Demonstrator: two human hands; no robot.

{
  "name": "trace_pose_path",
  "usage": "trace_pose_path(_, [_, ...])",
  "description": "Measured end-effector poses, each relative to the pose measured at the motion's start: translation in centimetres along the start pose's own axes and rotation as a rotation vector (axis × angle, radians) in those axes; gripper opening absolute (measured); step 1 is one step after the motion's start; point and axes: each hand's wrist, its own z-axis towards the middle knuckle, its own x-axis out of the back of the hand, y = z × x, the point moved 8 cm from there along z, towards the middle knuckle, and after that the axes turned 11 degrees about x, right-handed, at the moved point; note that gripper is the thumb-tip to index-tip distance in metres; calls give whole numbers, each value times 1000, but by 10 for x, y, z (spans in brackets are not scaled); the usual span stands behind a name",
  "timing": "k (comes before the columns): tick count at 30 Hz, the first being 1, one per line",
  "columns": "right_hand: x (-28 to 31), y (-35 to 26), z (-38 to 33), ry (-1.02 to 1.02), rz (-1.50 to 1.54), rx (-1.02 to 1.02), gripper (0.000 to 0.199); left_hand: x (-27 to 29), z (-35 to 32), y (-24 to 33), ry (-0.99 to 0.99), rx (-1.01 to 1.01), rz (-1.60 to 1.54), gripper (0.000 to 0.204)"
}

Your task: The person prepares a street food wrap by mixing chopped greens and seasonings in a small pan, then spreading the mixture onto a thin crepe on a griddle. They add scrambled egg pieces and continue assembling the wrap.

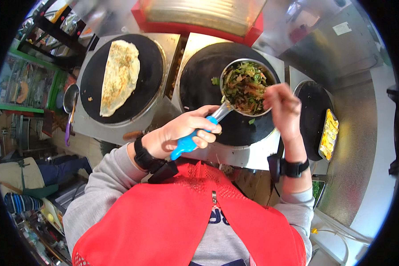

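**Left hand grips a pan of chopped greens over the middle griddle**

The round black middle griddle [199, 80] is the landmark. To its left sits the left griddle [153, 84], similar in shape; to its right, a third griddle [309, 106] shows in part. Left of the landmark, a browned half-moon flatbread [119, 77] lies on the left griddle. Over the landmark's right part is a steel pan [239, 60], holding chopped greens [244, 86] mixed with reddish-brown bits. At the landmark's near edge, the left hand [193, 126] is wrapped around the pan's blue handle [186, 144]. Over the landmark's right edge, the right hand [286, 108] is blurred, fingers bent at the pan's rim; whether it holds anything I cannot tell. Right of the landmark stands a narrow tray [322, 135] of yellow pieces [330, 133]. On the landmark, a green scrap [215, 80] lies just left of the pan.
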Motion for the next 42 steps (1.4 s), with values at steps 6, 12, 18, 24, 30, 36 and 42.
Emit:
trace_pose_path(6, [-41, -45, 32, -543, -164, 333, 12, 7, 14, -12, 39, 50, 131, 61])
trace_pose_path(12, [40, 47, 59, -213, -129, -99, 16, 23, -8, 8, 180, -89, 57, 57])
trace_pose_path(18, [32, 110, -42, 333, 477, -275, 21, 8, 4, 9, 86, -161, 44, 57])
trace_pose_path(24, [37, 108, -81, 906, 613, -340, 22, 6, 10, 0, 193, -82, 9, 54])
trace_pose_path(30, [1, 43, -42, 329, 252, -97, 17, -1, 14, 0, 107, -54, 84, 52])
trace_pose_path(36, [2, 24, -30, 196, 12, 10, 16, -8, 7, -2, 7, -50, 20, 54])
trace_pose_path(42, [9, 5, -19, -36, -179, 28, 7, 17, 2, -5, 126, -65, 165, 56])
